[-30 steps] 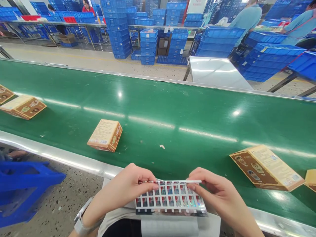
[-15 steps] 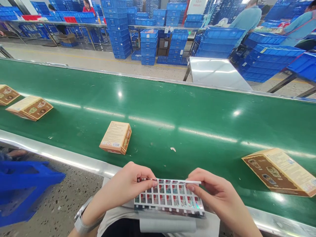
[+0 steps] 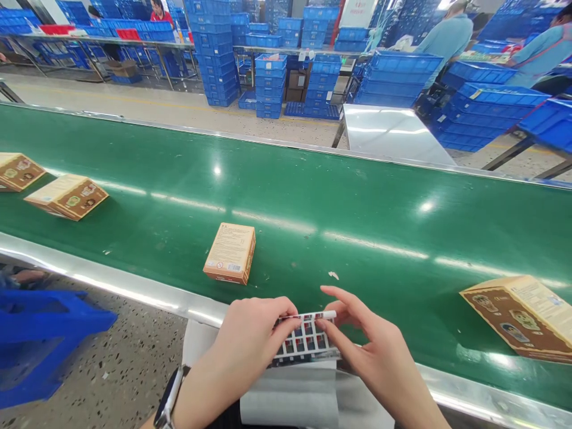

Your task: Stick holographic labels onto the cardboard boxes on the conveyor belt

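Observation:
At the belt's near edge, my left hand [image 3: 261,330] pinches a sheet [image 3: 306,342] with a white grid and small shiny red and blue cells. Its exact kind is unclear. My right hand [image 3: 369,342] has its thumb on the sheet's rolled white top edge; the index finger is lifted off and the other fingers are partly hidden behind. Below the sheet, pale grey material [image 3: 288,396] hangs over my lap. Just beyond my left hand, a brown and cream printed box [image 3: 231,251] lies on the green conveyor belt [image 3: 286,196].
Another printed box [image 3: 521,319] is on the belt at right, and two more boxes [image 3: 69,195] are at far left. A blue plastic crate [image 3: 49,345] stands at lower left. Across the belt are a metal table [image 3: 384,131], stacked blue crates [image 3: 212,53] and several people.
The boxes have shifted right along the belt. My hands have come closer together, and the sheet shows narrower between them. My right index finger has lifted from the sheet's edge.

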Motion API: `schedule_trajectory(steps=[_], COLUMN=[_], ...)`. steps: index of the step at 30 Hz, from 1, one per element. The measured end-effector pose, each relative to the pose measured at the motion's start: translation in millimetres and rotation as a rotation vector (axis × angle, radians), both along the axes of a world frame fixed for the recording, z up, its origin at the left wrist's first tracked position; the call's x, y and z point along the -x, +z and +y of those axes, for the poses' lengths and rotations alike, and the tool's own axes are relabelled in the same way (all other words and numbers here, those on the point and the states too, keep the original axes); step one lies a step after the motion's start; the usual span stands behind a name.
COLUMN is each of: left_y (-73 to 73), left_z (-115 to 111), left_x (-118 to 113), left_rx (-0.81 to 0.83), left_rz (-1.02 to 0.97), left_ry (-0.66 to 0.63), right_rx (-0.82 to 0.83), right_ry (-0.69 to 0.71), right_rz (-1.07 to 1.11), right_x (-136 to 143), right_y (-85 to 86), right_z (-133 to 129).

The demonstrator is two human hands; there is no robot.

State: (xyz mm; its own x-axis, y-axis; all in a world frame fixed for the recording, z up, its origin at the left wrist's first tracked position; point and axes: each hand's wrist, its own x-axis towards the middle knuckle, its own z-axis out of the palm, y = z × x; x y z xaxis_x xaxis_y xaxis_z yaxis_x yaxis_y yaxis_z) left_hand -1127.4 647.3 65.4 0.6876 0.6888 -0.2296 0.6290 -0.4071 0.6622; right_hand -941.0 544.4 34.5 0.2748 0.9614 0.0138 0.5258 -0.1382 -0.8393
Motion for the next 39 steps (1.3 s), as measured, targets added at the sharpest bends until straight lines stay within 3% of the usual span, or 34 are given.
schedule_trajectory(steps=[5,7,10,15,18,20,22,26,29,32,34,39], left_y=[-0.5,-0.6,-0.1,1.8,1.5,0.0,-1.8,-3.0,-2.6,-5.3,-10.2,-23.1], left_z=[-0.1,-0.8,-1.9,-2.8,-2.6,-2.2,-2.0,-2.7,-1.7,2.8,6.9,10.9], left_x=[3.9,4.6,4.8,4.4,5.0,7.2,11.3,23.6,31.3,33.7,32.0,22.4], left_rx=[0.01,0.0,-0.018,-0.03,-0.022,-0.01,0.004,0.022,-0.065,-0.232,-0.305,-0.297], left_rz=[0.018,0.009,0.011,0.026,0.035,0.025,0.001,-0.169,-0.302,-0.301,-0.252,-0.168], left_ry=[-0.002,-0.011,-0.021,-0.015,-0.007,-0.011,-0.031,-0.2,-0.289,-0.311,-0.324,-0.362], right_rx=[-0.395,-0.479,-0.495,-0.486,-0.46,-0.365,-0.26,-0.19,-0.109,-0.041,-0.043,-0.012], right_ry=[0.144,0.174,0.195,0.223,0.256,0.304,0.26,0.034,0.041,0.028,-0.051,-0.231], right_rz=[-0.485,-0.619,-0.724,-0.715,-0.602,-0.443,-0.231,0.22,0.43,0.512,0.516,0.559], right_x=[-5.2,-4.7,-1.0,4.9,1.3,-4.9,-12.1,-18.9,-14.3,-7.4,-4.7,-1.7], right_y=[13.2,17.2,19.4,20.4,24.6,27.7,28.6,20.4,13.1,10.0,9.4,9.5], right_z=[3.8,6.1,9.1,10.1,7.0,6.1,10.3,40.9,70.2,87.3,90.5,88.1])
